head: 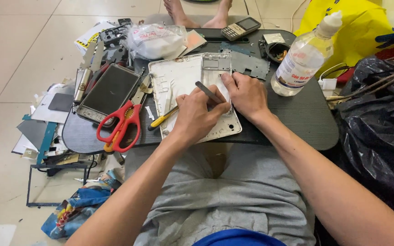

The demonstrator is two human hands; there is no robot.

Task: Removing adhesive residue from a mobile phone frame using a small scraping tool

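We are working on the white tablet shell (183, 82), which is lying face-open in the middle of the dark lap tray (297, 114), over our knees. Our left hand (197, 116) is closing its fingers around a thin grey pry tool (208, 92), the tip pointing toward the shell's upper right. Our right hand (247, 95) is pressing down flat on the shell's right part, fingers together, gripping nothing. A yellow-handled screwdriver (163, 120) is lying across the shell's left edge. Beside it, red scissors (120, 125) are resting against a dark tablet screen (108, 93). At the tray's right, a clear bottle (304, 57) with a white-and-red label is standing. Behind the shell, a white plastic bag (156, 40) and a keypad phone (240, 28) are lying.
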